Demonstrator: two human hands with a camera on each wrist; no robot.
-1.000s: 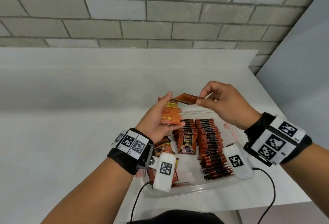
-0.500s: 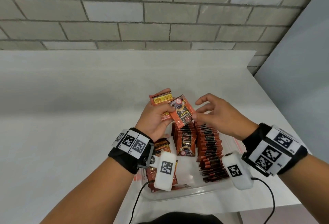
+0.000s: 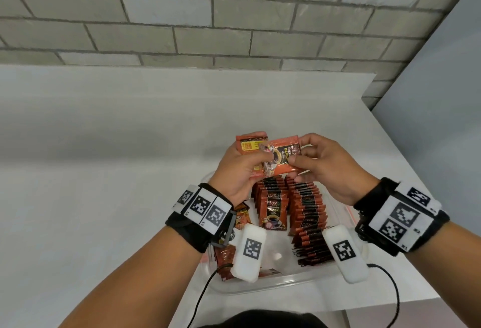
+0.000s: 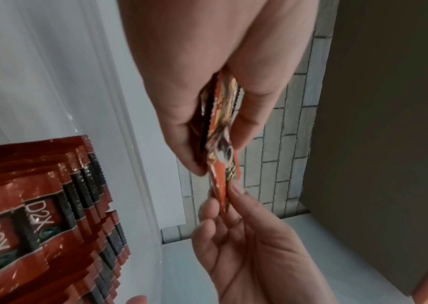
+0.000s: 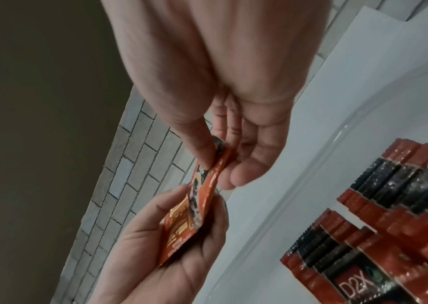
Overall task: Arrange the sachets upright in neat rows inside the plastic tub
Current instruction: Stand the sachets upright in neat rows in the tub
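Two rows of sachets are already stood up in the tub under the hands, while a sachet is pinched by the right hand and a few more are gripped in the left hand, with loose ones still waiting below the left wrist.

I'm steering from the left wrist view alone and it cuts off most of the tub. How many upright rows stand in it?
Observer: Two, by the head view: a shorter left row and a longer right row in the plastic tub.
Operator: Any sachets not stood up yet?
Observer: Yes. Loose sachets lie at the tub's left side, partly under the left wrist.
Operator: I see the front sachet edge-on only. Which way does it face?
Observer: The front sachet has its printed coffee-cup face toward the person. The right hand pinches its right end, and the left hand grips it with the held stack.
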